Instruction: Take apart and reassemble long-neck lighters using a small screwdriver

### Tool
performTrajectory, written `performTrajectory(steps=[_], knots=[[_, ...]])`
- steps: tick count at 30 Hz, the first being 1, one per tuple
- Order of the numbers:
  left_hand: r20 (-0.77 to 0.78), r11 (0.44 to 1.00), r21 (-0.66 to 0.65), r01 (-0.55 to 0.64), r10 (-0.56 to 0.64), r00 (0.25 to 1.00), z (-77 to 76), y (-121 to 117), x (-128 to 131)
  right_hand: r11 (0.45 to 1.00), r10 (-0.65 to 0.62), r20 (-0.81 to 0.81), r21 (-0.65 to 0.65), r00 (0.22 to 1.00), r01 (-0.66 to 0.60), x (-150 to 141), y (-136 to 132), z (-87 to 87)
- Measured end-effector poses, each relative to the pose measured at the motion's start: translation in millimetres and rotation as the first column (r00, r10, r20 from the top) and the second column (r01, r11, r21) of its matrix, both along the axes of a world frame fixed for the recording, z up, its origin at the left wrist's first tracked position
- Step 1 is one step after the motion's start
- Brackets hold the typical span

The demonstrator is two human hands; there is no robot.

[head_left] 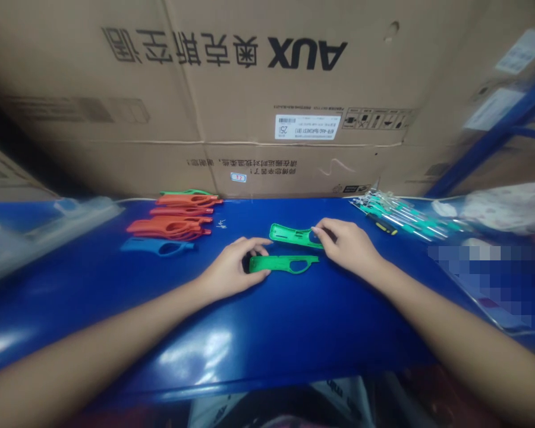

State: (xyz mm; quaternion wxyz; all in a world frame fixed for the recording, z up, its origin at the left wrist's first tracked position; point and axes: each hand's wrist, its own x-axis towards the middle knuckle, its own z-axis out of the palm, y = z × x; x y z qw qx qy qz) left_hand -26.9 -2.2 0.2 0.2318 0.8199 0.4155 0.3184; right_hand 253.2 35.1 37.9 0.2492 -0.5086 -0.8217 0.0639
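Two green plastic lighter shell halves lie one behind the other over the blue table. The nearer green shell half (pixel 276 264) has an oval finger hole at its right end; my left hand (pixel 234 264) grips its left end between thumb and fingers. Behind it, the farther green shell half (pixel 289 234) shows its ribbed inner side. My right hand (pixel 345 242) pinches that half at its right end, by the finger hole. The two halves are apart, and both roughly level.
Orange-red shells (pixel 173 226) are stacked at the back left, with a blue shell (pixel 156 246) before them. At the back right lies a pile of metal rods with teal parts (pixel 410 214), beside a yellow-and-black screwdriver (pixel 386 227). A large cardboard box (pixel 232 107) walls the back of the blue table (pixel 258 333).
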Motion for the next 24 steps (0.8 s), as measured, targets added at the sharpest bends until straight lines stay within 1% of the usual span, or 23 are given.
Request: performTrajectory(steps=[2, 3, 4, 5, 7, 8, 9, 11, 13, 17, 20, 22, 24], knots=[[0.006, 1.000, -0.008, -0.025, 0.026, 1.000, 0.2, 0, 0, 0.999, 0.024, -0.048, -0.022, 0.999, -0.025, 2, 2, -0.2], [0.012, 0.999, -0.005, -0.046, 0.046, 0.999, 0.1, 0, 0, 0.996, 0.073, -0.068, -0.045, 0.995, -0.076, 3, 3, -0.3], [0.015, 0.998, 0.000, -0.067, 0.067, 0.998, 0.0, 0, 0, 0.984, 0.152, -0.079, -0.078, 0.985, -0.158, 4, 3, -0.6], [0.013, 0.996, 0.003, -0.086, 0.086, 0.996, 0.0, 0, 0, 0.960, 0.249, -0.075, -0.115, 0.966, -0.256, 3, 2, -0.8], [-0.007, 0.994, -0.006, -0.110, 0.109, 0.994, 0.3, 1, -1, 0.885, 0.433, -0.019, -0.181, 0.901, -0.429, 2, -1, -1.1], [-0.018, 0.993, -0.015, -0.114, 0.114, 0.993, 0.5, 1, -1, 0.857, 0.490, 0.026, -0.200, 0.872, -0.475, 0, -4, -1.0], [-0.023, 0.993, -0.024, -0.116, 0.115, 0.993, 0.7, 2, -1, 0.846, 0.515, 0.077, -0.207, 0.854, -0.491, -1, -6, -0.8], [-0.017, 0.993, -0.025, -0.111, 0.111, 0.994, 0.9, 2, -1, 0.856, 0.511, 0.165, -0.191, 0.843, -0.481, -4, -11, 0.3], [0.000, 0.995, -0.012, -0.100, 0.100, 0.995, 1.5, 1, 0, 0.866, 0.499, 0.216, -0.157, 0.839, -0.474, -6, -14, 1.8], [0.008, 0.994, 0.083, -0.074, 0.073, 0.997, 7.4, -4, 2, 0.869, 0.494, 0.236, -0.098, 0.837, -0.485, -3, -13, 4.2], [-0.072, 0.986, 0.158, 0.057, -0.046, 0.996, 14.1, -9, 4, 0.855, 0.518, 0.235, -0.119, 0.823, -0.504, 0, -11, 3.8], [-0.147, 0.976, 0.154, 0.151, -0.128, 0.981, 16.3, -12, 5, 0.849, 0.529, 0.244, -0.149, 0.813, -0.507, 1, -10, 2.7], [-0.180, 0.972, 0.132, 0.193, -0.168, 0.969, 15.2, -12, 5, 0.847, 0.532, 0.250, -0.174, 0.809, -0.503, -1, -11, 1.8]])
